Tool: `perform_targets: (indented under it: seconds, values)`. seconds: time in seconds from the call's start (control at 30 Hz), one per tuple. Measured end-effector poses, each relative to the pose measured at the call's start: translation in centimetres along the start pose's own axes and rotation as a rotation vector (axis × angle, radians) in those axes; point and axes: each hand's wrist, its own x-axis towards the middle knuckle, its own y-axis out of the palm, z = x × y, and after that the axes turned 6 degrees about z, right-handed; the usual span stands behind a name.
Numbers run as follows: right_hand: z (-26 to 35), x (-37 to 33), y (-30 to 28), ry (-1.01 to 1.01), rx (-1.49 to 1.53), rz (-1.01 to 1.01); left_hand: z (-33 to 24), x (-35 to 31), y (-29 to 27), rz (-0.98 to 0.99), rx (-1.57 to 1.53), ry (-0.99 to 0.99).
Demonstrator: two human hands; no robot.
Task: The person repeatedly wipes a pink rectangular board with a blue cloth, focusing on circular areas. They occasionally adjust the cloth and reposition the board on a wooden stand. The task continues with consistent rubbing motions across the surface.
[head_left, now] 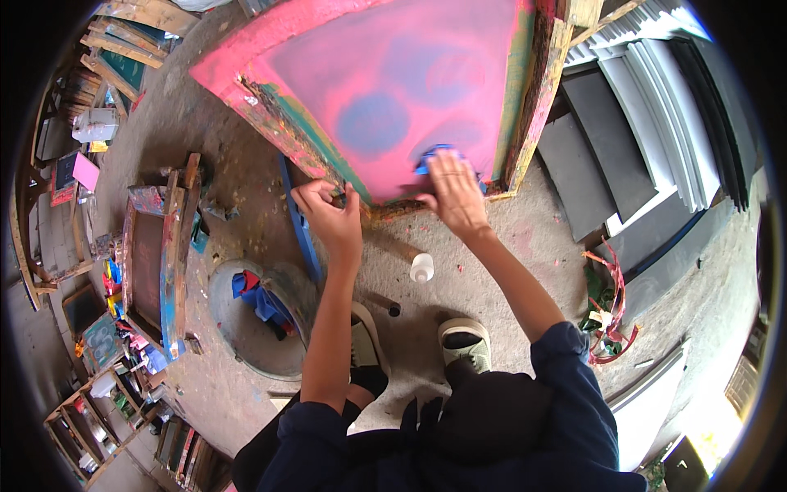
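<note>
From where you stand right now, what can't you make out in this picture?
All in the head view:
- Blue cloth: mostly covered by the right hand, so its full shape is hidden.
- Pink panel: its far end is cut off by the picture's top edge.
- Left hand: the back of the hand hides its palm.
- Small clutter along the left rim: too small to name.
</note>
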Motion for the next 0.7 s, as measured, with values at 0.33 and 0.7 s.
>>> perform_targets:
  seconds: [0.33,0.7]
  values:
    - [1.2,0.2,1.2,-0.013,-0.003,-0.133,0.5,1.0,-0.2,0.059,0.02,0.022]
    - [0.5,-0.1,2.1,0.057,-0.025,-0.24,-0.2,1.0,-0.6,0.137,0.057,0.021]
